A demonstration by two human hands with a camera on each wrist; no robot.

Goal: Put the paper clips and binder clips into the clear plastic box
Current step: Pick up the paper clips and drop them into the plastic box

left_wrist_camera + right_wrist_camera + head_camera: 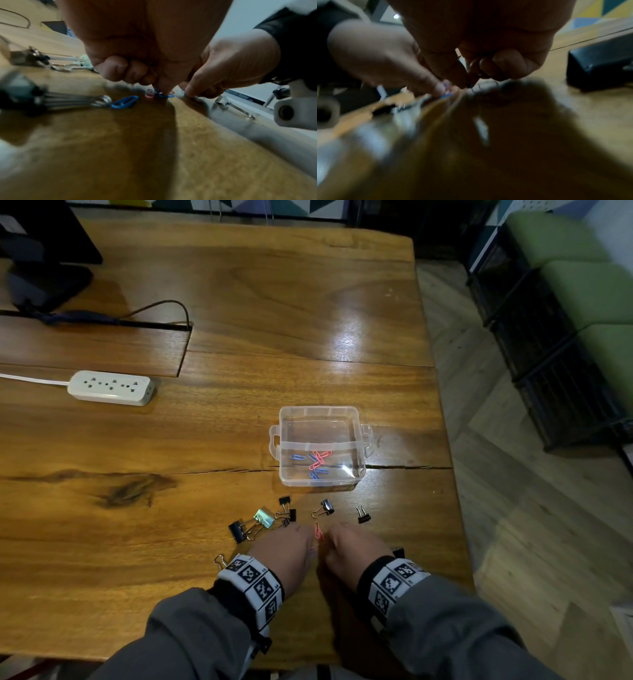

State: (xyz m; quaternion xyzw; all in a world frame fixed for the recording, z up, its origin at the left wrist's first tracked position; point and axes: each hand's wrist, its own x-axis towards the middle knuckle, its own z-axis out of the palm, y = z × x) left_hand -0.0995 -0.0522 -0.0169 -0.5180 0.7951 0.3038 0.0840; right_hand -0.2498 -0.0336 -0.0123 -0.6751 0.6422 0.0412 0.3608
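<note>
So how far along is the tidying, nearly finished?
Not yet. Several pink and blue paper clips already lie in the clear plastic box. The left hand and right hand are picking up more paper clips from the table. No binder clips are boxed yet.

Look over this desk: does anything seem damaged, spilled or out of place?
Yes. A long dark crack runs across the wooden table, passing under the clear plastic box. Binder clips lie scattered loose in front of the box, though that belongs to the sorting job. Nothing looks spilled.
</note>
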